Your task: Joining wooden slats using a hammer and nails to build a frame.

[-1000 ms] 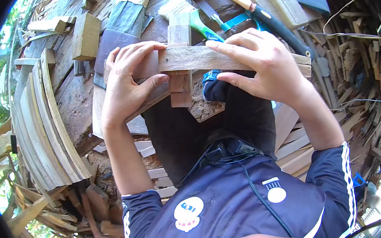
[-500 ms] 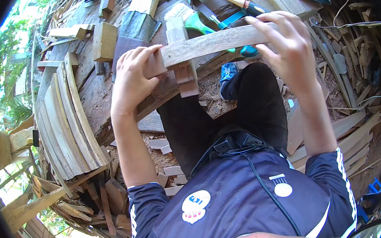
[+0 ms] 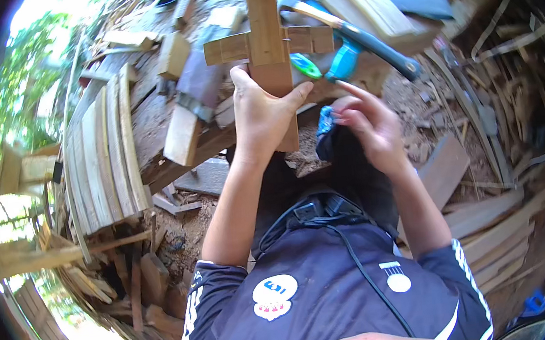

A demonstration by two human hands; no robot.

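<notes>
A cross-shaped wooden piece (image 3: 264, 17), a long strip set across a shorter bar, stands in front of me over the workbench. My left hand (image 3: 266, 115) grips its lower part, thumb to the right and fingers on the left and behind. To the right, my right hand (image 3: 373, 127) hangs apart from the wood, its forefinger stretched out and the other fingers loosely bent, with nothing visible in it. Just beyond that hand lie a hammer (image 3: 375, 42) with a dark grip, a teal tool (image 3: 344, 61) and a green-handled brush (image 3: 305, 66), partly hidden by the wood.
Several curved wooden slats (image 3: 103, 153) lean together at the bench's left. A wooden block (image 3: 173, 55) and a thick curved beam (image 3: 368, 0) rest on the bench (image 3: 150, 126). Offcuts (image 3: 443, 170) and chips litter the ground; stacked boards (image 3: 495, 234) lie to the right.
The wooden piece has turned from lying sideways to pointing away from me. My right hand has let go and drawn down toward me; the left has shifted right, still holding it.
</notes>
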